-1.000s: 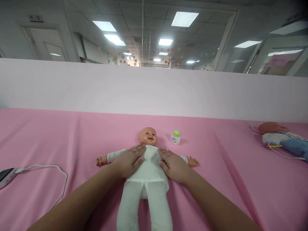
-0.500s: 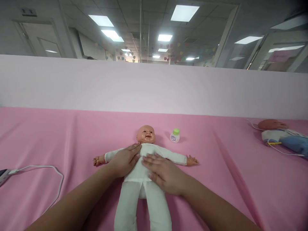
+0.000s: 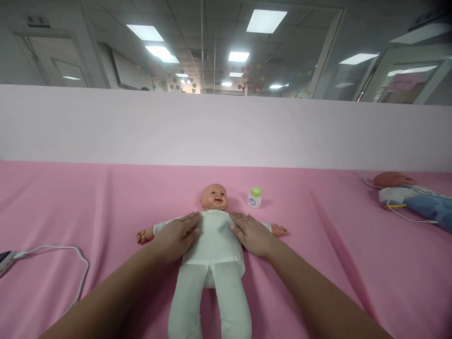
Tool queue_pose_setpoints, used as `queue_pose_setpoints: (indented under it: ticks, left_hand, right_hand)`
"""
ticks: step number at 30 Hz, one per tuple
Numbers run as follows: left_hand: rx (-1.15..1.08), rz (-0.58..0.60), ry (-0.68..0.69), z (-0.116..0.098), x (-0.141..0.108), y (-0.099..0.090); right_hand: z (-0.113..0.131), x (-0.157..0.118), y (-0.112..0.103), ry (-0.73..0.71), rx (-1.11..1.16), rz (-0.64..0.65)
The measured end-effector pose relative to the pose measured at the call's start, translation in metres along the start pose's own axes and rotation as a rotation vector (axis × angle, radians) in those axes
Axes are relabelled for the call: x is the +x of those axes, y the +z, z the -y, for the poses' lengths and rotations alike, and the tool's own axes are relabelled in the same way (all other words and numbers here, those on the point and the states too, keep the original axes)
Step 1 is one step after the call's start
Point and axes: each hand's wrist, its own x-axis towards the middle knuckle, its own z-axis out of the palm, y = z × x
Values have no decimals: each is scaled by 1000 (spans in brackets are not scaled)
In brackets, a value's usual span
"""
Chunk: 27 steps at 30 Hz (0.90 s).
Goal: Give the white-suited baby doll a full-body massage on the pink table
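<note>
A baby doll [image 3: 214,245] in a white cloth suit lies on its back, face up, its arms spread to both sides. My left hand [image 3: 178,235] rests flat with fingers stretched on the doll's shoulder and upper chest at the left of the view. On the opposite shoulder lies my right hand [image 3: 253,233], also flat, fingers extended. Both hands cover parts of the doll's sleeves. Beyond the right hand, a small clear bottle [image 3: 254,198] with a green cap stands beside the doll's head.
Pink cloth [image 3: 88,202] covers the surface, backed by a low white wall [image 3: 226,129]. A second doll [image 3: 420,197] in blue and white, with thin tubing, lies at the far right. At the left, a white cable [image 3: 83,261] runs from a device [image 3: 6,262].
My right hand has slid from the doll's belly up and outward to its shoulder. My left hand has stayed nearly in place, shifting slightly outward.
</note>
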Motion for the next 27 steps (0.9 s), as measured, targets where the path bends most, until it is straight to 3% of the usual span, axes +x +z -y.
queue_pose_setpoints:
  ticks: [2,6,10,18,23,27]
  left_hand:
    - [-61,48,70,-13,-19,-10]
    - [-148,263,330,-47,-52,-23]
    - [-155,351,380,-58,-45,-18]
    - [-17,149,274,-23,17,6]
    - [96,20,207,5,29,17]
    - [182,-26,44,30,30,19]
  right_hand:
    - [-3,1,3,-2,7,-16]
    - [-5,4,8,8,7,-40]
    - [-3,4,7,-4,18,-55]
    - [0,1,4,-1,0,-35]
    - [0,0,3,5,6,-22]
    - [6,-2,0,24,27,-19]
